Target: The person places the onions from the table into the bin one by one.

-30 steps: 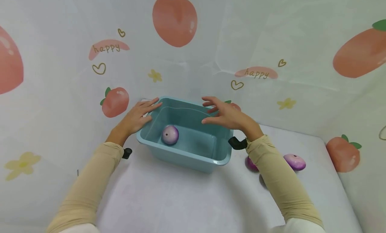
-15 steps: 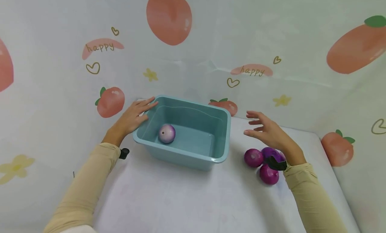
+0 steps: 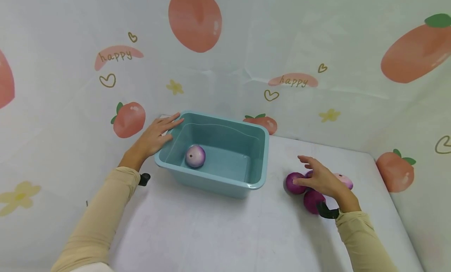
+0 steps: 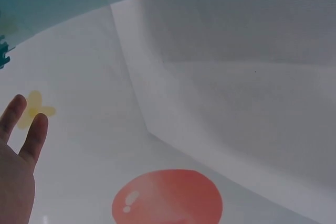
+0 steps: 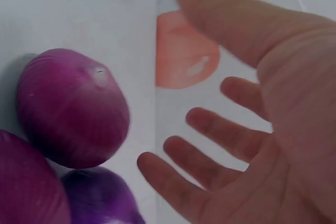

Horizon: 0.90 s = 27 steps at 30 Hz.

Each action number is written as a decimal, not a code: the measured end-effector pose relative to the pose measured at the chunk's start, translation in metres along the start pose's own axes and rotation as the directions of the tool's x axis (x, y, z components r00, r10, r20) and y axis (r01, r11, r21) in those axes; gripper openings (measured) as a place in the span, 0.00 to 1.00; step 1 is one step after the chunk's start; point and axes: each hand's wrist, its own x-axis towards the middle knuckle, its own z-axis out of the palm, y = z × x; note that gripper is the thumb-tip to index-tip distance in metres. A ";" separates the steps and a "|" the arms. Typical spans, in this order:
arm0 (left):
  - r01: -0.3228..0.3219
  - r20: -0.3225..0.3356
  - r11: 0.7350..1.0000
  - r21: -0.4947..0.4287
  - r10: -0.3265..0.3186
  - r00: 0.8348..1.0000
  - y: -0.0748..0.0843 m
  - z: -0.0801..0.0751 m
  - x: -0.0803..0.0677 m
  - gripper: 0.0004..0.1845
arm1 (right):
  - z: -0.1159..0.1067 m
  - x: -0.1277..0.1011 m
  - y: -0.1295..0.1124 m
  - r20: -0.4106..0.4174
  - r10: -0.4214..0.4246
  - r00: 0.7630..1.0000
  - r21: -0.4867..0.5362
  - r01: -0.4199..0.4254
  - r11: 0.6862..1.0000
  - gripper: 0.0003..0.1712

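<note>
Onions (image 3: 295, 183) lie in a cluster to the right of the blue tub (image 3: 262, 158), on the white table (image 3: 211, 233), and my right hand (image 3: 318, 178) is over that cluster with fingers spread and loosely bent, closed on nothing that I can confirm. From the head view its fingertips reach the leftmost onion, the one nearest the tub, and may be touching it; contact I cannot settle. In the right wrist view that onion (image 5: 73, 108) sits just off the fingertips (image 5: 157, 163), on the palm side, its stem end up and tilted slightly toward the tub, with two more onions (image 5: 26, 182) pressed against it on the side away from the tub. A paler onion (image 3: 344, 181) lies on the far side of the cluster from the tub, partly behind my hand. My right hand is far the nearer one; my left hand (image 3: 155, 137) rests flat and relaxed against the tub's left rim, fingers straight, holding nothing. One pale onion (image 3: 195, 155) already sits inside the tub, toward its left wall. Only legible writing: "happy" (image 3: 113, 56), printed twice on the peach-patterned backdrop behind the tub. No brand marks or labels are visible on the tub or onions.
</note>
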 end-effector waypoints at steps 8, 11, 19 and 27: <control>0.009 0.002 1.000 -0.002 -0.009 1.000 -0.001 0.000 0.000 0.34 | 0.012 0.009 0.005 0.007 -0.034 0.999 -0.066 0.034 0.997 0.49; 0.009 0.002 1.000 -0.005 -0.009 1.000 -0.002 0.001 0.000 0.34 | 0.015 0.011 0.007 0.022 -0.025 0.999 -0.087 0.027 0.996 0.46; 0.017 0.002 1.000 -0.009 -0.017 1.000 -0.003 0.003 -0.001 0.35 | 0.027 0.014 0.008 0.111 0.016 0.994 -0.102 -0.004 0.995 0.40; 0.017 -0.003 1.000 -0.013 -0.017 1.000 -0.001 0.003 -0.001 0.34 | 0.034 0.017 0.007 0.142 0.004 0.990 -0.135 0.016 0.991 0.39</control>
